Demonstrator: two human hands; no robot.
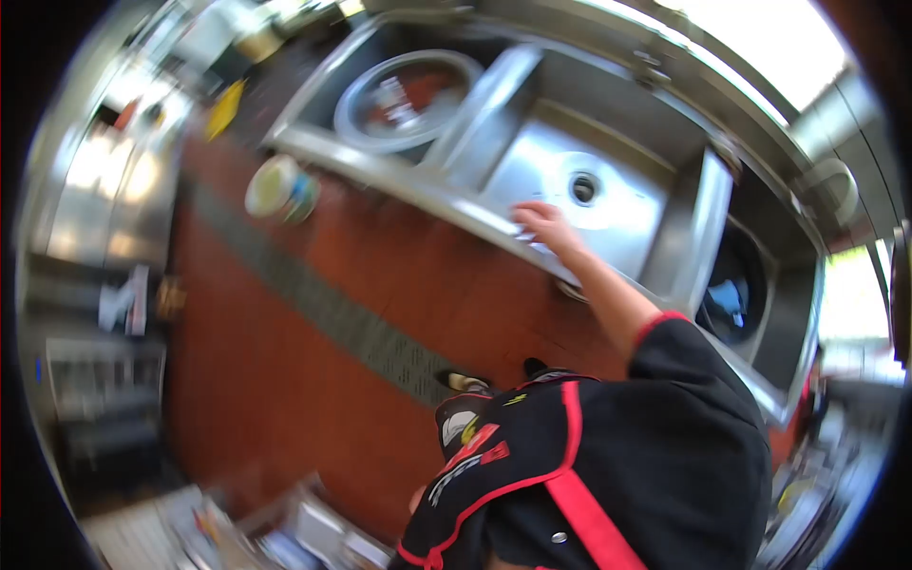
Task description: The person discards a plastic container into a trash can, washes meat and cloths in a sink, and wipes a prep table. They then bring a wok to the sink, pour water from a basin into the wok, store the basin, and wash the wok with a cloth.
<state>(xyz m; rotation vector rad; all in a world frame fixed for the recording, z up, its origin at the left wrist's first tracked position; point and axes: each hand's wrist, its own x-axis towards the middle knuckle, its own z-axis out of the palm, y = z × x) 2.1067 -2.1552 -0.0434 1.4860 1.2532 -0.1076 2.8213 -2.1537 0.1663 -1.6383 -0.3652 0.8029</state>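
Note:
My right hand (548, 229) is above the front rim of the middle sink basin (632, 176), fingers bent and blurred. A small whitish-purple thing shows under the fingers; its kind is unclear. Whether the hand touches the rim cannot be told. Only a sliver of my left hand (416, 500) shows beside the black apron (513, 456), its fingers hidden. In the left basin sits a large round grey tub (350, 106) with white and reddish contents. A dark round tub (755, 318) with a light blue cloth-like piece (729, 298) stands in the right basin.
A whitish bucket (275, 190) stands on the red floor (285, 380) by the sink's left front. A grey drain strip (332, 309) crosses the floor. Steel counters and shelves (104, 209) line the left. Boxes and papers (323, 532) lie at the bottom. A faucet (651, 71) is behind the basins.

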